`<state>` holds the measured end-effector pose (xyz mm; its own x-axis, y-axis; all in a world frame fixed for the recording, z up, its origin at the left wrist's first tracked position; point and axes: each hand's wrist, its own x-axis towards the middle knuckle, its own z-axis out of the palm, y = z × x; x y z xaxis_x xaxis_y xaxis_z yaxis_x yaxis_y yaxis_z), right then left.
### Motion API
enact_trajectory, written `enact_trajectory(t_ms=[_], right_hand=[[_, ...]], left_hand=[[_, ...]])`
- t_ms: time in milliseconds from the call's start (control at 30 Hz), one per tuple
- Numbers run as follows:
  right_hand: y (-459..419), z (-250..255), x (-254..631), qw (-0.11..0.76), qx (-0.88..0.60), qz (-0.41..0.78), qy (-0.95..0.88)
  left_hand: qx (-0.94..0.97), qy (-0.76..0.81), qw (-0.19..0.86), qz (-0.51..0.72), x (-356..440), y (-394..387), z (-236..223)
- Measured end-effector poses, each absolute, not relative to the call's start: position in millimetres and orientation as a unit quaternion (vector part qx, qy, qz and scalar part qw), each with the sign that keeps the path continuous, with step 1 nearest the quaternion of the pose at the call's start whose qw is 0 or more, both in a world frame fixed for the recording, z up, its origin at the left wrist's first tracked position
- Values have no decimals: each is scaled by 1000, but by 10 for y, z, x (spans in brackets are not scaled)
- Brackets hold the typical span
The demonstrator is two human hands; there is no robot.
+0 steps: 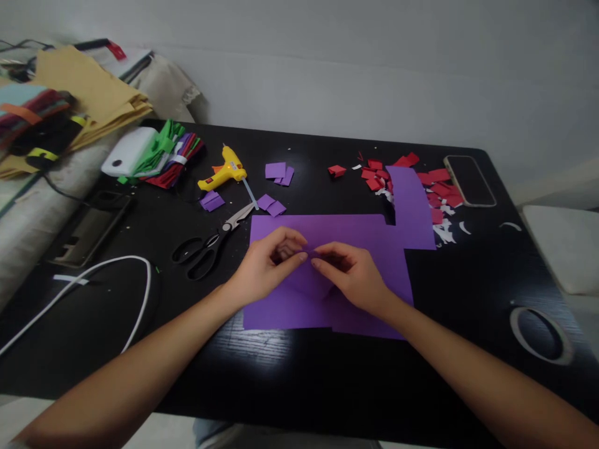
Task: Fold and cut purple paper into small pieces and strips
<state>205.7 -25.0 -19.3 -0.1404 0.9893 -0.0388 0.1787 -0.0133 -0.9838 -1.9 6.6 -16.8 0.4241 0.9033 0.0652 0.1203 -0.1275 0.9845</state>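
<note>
Here we are at the black table (290, 380), and both hands are working over the big purple paper (290, 312), its edges stepped as though two sheets overlap. The left hand (268, 265) comes in above its middle, thumb and fingertips pinching a bit of purple. The right hand (353, 273) meets it there, thumb and forefinger nipped on the same small purple piece (309, 252), the two sets of fingertips nearly touching. Purple over purple, so whether that piece is loose or a fold of the big purple paper, I cannot tell!

Out to the left of the big purple paper lie the scissors (226, 227), black handles apart, blades pointing towards its upper left corner. Just beyond that corner, the yellow glue gun (227, 174) with its glue stick (249, 193), and small purple squares (276, 170) scattered about. Up at the right of the big purple paper, a curved purple strip (412, 206) lies against it, red scraps (442, 187) poking out around the strip. Farther right of the big purple paper, a phone (470, 181) lies flat, and nearer the person, a pale ring (515, 325).
</note>
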Motion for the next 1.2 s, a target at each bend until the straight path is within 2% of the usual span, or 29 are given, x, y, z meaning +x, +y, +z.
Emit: enact_trajectory(t_ms=[167,333,533,800,1200], right_hand=[[-203,-172,2098,462,-539,467,-527],[-177,-157,2118,510,-539,445,-501],[-189,-172,2113,490,-525,436,-543],[-182,-164,2136,478,-550,423,-539],[-179,-215,2129,503,-521,456,-517]], left_hand=[[614,404,515,442,-48,114,-188],[605,413,503,459,-52,130,-182],[599,425,492,468,-33,125,-178],[601,424,529,424,-30,136,-126],[610,423,517,426,-49,132,-160]])
